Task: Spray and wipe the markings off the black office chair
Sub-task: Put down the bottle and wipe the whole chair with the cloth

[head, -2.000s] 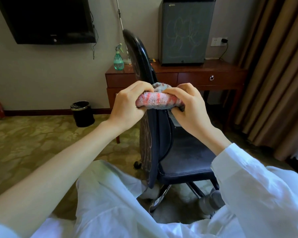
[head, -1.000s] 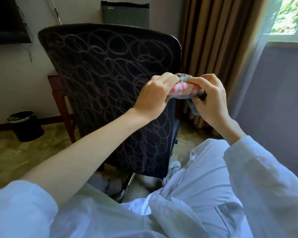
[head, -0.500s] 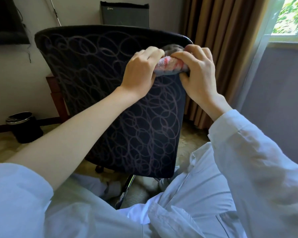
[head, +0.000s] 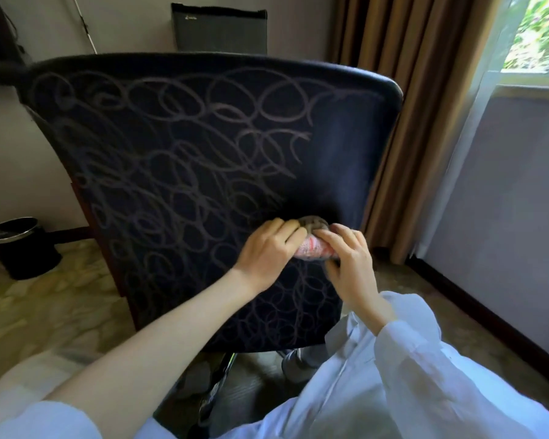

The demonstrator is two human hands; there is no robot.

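Left hand (head: 268, 248) and right hand (head: 349, 261) meet side by side on a bunched cloth (head: 314, 247), grey on top with pink and white stripes below. Each hand has its fingers curled over the cloth from its own side, gripping it and pressing it against the back of the black office chair (head: 187, 280). The hands sit low on the backrest, close to its right edge. Pale looping scribbles (head: 171, 137) cover the backrest to the left of the hands, above them and below them. Straight above the hands, a plain dark strip (head: 343, 137) runs up along the right edge to the top of the chair. The left forearm is bare, and the right wrist comes out of a white sleeve (head: 425, 359). Far left of the hands, a black waste bin (head: 16, 248) stands on patterned carpet (head: 45, 312). Behind the chair, above the hands, is a dark cabinet (head: 219, 30) with a small pale logo, too small to read. Brown curtains (head: 409, 90) hang to the right of the hands, with a window (head: 539, 33) beyond them.
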